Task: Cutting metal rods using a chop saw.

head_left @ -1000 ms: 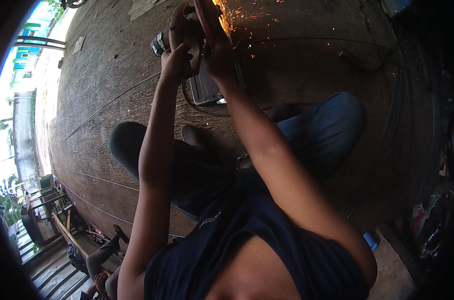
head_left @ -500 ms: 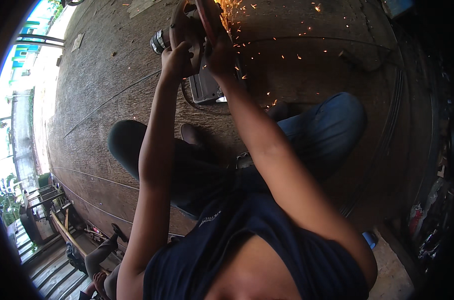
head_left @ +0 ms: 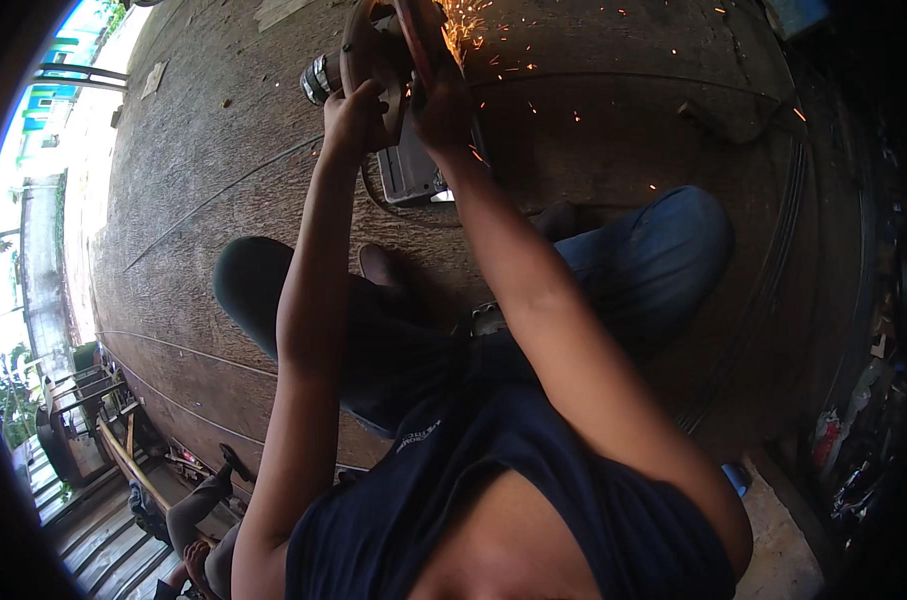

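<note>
A dark cut-off saw [head_left: 359,50] stands on the floor ahead of me, its top cut off by the picture's upper edge. Its grey base [head_left: 406,172] shows below my hands, and a silvery cylindrical part [head_left: 317,80] sticks out at the left. My left hand [head_left: 354,118] is closed on the saw's curved dark body, thumb on top. Just right of it, my right hand [head_left: 444,118] is in shadow, closed on the lower end of a reddish bar [head_left: 414,42]. Orange sparks [head_left: 461,30] spray beyond that bar. The cutting point is hidden.
My bent knees [head_left: 664,235] flank the saw on the worn brown floor [head_left: 204,130]. A cable [head_left: 224,187] runs left from it. Thin rods [head_left: 779,240] and a dark flat piece [head_left: 719,120] lie right. Another person's legs [head_left: 199,510] show at lower left, near a metal frame [head_left: 69,430].
Both hands keep their hold on the saw and bar with hardly any movement. The sparks on the right are scattered differently and look somewhat fewer.
</note>
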{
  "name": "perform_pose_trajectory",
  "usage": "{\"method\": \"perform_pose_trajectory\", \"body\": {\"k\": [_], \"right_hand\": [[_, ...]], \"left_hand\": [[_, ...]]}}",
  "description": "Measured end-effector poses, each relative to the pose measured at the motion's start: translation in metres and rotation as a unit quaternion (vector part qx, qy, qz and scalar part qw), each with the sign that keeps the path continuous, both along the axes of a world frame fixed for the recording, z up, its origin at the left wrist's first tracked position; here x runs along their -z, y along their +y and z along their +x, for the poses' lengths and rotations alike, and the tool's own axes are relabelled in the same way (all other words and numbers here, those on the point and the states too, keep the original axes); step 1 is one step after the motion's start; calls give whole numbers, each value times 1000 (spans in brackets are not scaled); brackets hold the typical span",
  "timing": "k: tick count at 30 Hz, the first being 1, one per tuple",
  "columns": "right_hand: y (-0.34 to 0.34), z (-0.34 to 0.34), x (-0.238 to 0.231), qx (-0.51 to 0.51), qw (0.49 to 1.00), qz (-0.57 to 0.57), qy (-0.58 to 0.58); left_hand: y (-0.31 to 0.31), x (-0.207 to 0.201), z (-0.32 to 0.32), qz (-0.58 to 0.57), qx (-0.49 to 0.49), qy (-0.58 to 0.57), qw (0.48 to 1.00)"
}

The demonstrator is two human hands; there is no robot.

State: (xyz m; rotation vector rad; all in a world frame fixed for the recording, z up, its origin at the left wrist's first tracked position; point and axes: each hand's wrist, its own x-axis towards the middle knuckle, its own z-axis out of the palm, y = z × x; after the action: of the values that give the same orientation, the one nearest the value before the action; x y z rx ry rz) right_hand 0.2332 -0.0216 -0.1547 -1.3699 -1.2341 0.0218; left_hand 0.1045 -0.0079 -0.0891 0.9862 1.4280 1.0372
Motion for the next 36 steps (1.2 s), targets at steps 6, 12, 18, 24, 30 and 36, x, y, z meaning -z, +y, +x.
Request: {"method": "perform_pose_trajectory", "body": {"k": [6, 12, 18, 24, 30, 36], "right_hand": [[-3, 2, -1, 7, 1000, 9, -20], [0, -1, 2, 12, 1000, -7, 2], [-4, -2, 1, -11, 1000, -14, 26], [-4, 0, 0, -4, 1000, 5, 9], [-3, 1, 3, -13, 1000, -6, 3], [0, 0, 5, 11, 999, 25, -26]], "left_hand": [[-7, -8, 4, -5, 1, 25, 1000], [-6, -7, 2, -15, 0, 24, 1000], [-7, -4, 1, -14, 0, 18, 1000], [-9, -8, 4, -16, -3, 29, 999], [-15, -14, 7, 10, 8, 31, 999], [-16, -16, 8, -10, -5, 37, 999]]}}
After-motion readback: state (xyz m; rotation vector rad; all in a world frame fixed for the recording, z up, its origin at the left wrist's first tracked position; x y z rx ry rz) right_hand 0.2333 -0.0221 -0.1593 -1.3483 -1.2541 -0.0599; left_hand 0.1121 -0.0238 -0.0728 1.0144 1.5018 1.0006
